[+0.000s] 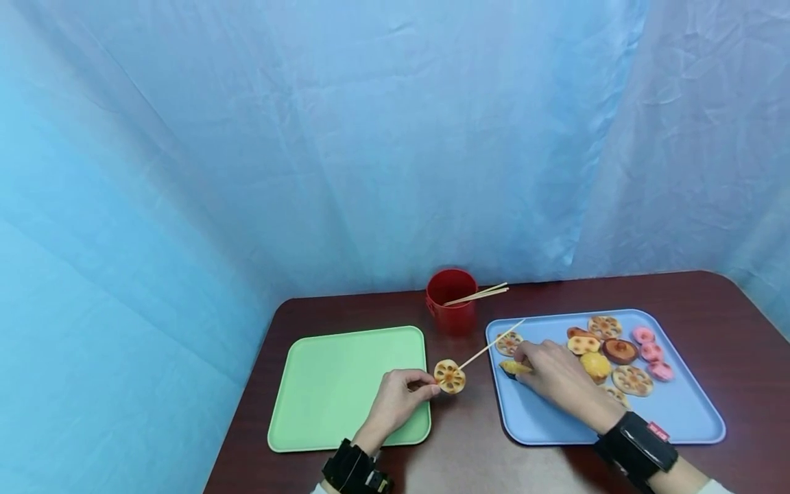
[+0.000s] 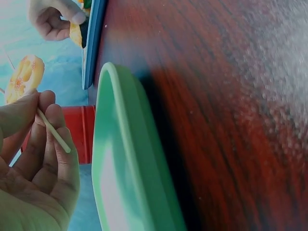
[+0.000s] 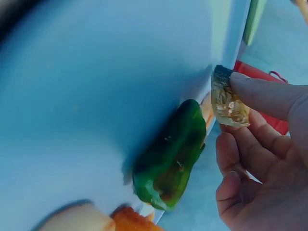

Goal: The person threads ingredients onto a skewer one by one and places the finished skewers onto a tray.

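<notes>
My left hand (image 1: 400,400) pinches a thin wooden skewer (image 1: 490,348) near one end, between the trays. A lotus root slice (image 1: 449,377) is threaded on it close to the fingertips, and the bare length slants up toward the blue tray (image 1: 537,422). In the left wrist view, the skewer's blunt end (image 2: 58,138) lies across the fingers. Over the left part of the blue tray, my right hand (image 1: 561,381) holds a yellow wedge with dark green rind (image 3: 226,98), which looks like pumpkin, between thumb and fingers. A green pepper piece (image 3: 171,156) lies nearby in the right wrist view.
Several food pieces lie on the blue tray, among them lotus slices (image 1: 632,380), a mushroom (image 1: 620,351) and pink rings (image 1: 651,352). A green tray (image 1: 345,384) sits left. Behind stands a red cup (image 1: 453,319) with several skewers (image 1: 487,294) leaning out.
</notes>
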A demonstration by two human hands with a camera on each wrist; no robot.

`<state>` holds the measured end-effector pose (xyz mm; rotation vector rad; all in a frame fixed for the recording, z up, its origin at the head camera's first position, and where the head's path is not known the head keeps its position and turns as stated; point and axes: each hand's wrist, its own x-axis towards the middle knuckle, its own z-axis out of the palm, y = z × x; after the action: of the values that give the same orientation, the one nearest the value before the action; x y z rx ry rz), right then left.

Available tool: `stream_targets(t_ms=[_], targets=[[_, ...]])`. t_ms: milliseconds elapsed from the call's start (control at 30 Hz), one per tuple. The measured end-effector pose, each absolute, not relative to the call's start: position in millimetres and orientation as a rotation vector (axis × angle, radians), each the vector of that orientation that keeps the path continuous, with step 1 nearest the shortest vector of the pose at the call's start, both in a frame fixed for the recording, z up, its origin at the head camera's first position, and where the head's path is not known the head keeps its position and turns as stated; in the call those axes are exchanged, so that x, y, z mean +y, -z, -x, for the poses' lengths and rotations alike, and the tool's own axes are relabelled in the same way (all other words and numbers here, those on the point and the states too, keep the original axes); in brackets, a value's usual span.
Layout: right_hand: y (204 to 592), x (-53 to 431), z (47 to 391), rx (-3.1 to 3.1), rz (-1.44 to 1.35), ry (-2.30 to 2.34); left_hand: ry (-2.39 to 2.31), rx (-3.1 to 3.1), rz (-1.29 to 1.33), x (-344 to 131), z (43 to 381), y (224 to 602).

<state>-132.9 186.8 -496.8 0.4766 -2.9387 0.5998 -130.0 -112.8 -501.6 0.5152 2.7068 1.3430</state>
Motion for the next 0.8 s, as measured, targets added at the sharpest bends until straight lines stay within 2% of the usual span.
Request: stream_targets(t_ms=[800], targets=[[455.4,235.2,118.7,-2.721,0.067,-1.534,-1.418,2.666,-0.443,-117.7,129.0,494.4]])
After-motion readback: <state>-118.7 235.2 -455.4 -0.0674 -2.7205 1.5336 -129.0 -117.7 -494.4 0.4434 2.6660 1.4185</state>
